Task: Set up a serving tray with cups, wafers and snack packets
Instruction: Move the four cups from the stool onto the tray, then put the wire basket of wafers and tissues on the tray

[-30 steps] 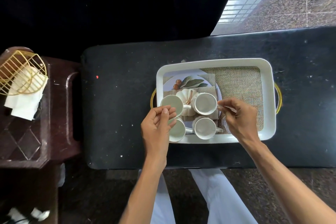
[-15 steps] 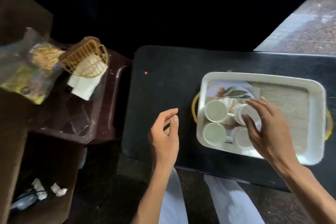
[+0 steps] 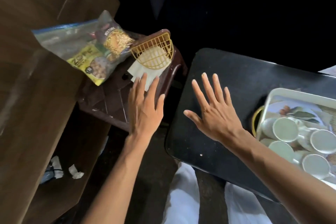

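- Cups: four white cups counted, grouped in a two-by-two cluster at the near-left end of the white serving tray; tray sits on the black table at frame right, partly cut off.
- Snack packets: two visible inside one clear zip bag — a yellow packet and a mixture packet; bag lies on the brown stool, left of the table.
- One yellow wire holder with white napkins just beside the bag.
- Left hand: fingers spread, empty, over the stool near the napkins.
- Right hand: fingers spread, empty, above the table, left of the tray.
- Wafers: cannot tell.
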`<state>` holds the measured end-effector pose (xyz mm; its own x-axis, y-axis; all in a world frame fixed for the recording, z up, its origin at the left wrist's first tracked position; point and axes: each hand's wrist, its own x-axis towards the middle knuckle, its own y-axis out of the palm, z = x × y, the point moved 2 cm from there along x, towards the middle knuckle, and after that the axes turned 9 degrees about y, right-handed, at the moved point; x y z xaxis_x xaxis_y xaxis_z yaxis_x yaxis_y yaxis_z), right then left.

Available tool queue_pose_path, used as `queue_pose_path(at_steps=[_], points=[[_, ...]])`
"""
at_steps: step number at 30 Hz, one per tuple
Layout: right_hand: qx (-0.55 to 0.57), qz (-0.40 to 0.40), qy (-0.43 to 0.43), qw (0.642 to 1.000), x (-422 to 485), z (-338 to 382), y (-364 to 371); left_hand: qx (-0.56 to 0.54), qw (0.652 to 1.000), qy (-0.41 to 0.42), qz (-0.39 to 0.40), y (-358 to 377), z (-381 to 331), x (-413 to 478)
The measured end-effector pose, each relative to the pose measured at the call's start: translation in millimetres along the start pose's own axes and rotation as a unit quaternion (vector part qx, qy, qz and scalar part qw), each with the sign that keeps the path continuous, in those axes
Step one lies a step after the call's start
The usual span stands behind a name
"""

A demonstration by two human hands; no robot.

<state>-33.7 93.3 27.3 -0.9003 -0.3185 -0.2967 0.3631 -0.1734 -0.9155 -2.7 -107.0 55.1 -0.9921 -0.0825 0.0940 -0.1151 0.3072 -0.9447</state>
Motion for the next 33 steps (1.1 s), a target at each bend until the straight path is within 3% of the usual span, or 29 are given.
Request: queue_pose_path(at_steps=[8, 18, 29, 31, 33], points=[[0.001, -0.033, 0.028, 0.999, 72.2, 68.8, 0.5, 0.11, 0.984, 0.099, 0.098, -1.5, 54.2, 94.3], [0.031, -0.027, 0.071, 0.997, 97.2, 82.8, 3.0, 0.128, 0.967, 0.145, 0.163, 17.0, 67.4, 155.8], [0.147, -0.063, 0.109, 0.981, 101.0, 77.9, -12.9, 0.099, 0.975, 0.175, 0.097, -0.9, 68.3, 163.9], [0.216, -0.088, 0.129, 0.964, 96.9, 77.3, -20.9, 0.064, 0.983, 0.161, 0.052, -10.8, 65.5, 161.5], [0.321, -0.129, 0.158, 0.925, 89.5, 75.5, -31.0, -0.026, 0.991, 0.129, 0.007, -21.2, 59.6, 154.4]])
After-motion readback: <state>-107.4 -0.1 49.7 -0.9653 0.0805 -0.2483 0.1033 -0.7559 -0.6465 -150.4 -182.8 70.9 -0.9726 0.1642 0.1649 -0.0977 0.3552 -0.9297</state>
